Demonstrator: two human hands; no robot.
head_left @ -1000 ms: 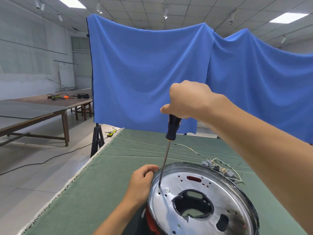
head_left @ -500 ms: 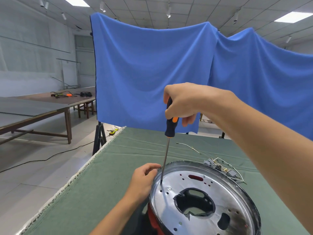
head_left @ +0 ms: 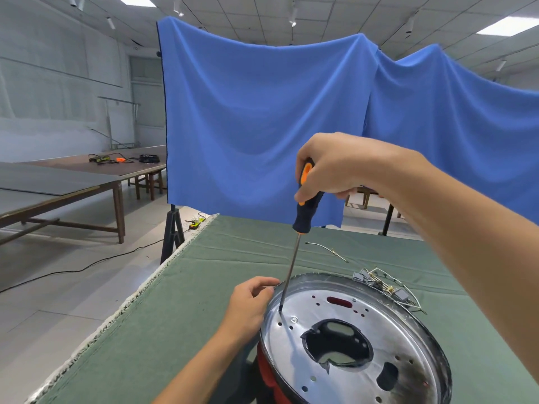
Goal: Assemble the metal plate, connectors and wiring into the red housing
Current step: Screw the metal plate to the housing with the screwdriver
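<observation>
While metal plate [head_left: 350, 339] caps red housing [head_left: 269, 374], right hand [head_left: 335, 167] grasping screwdriver [head_left: 303, 211], left hand [head_left: 248, 307] gripping rim

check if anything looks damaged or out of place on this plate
The metal plate shows dark, scorch-like smudges near its lower right edge, and its big central cutout has a jagged rim. A bundle of connectors and wires lies loose on the green cloth behind it, not yet fitted.

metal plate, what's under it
Under the metal plate the red housing shows at its left edge. Through the big center hole only a dark interior is visible. The rest of the housing and anything inside are covered.
</observation>
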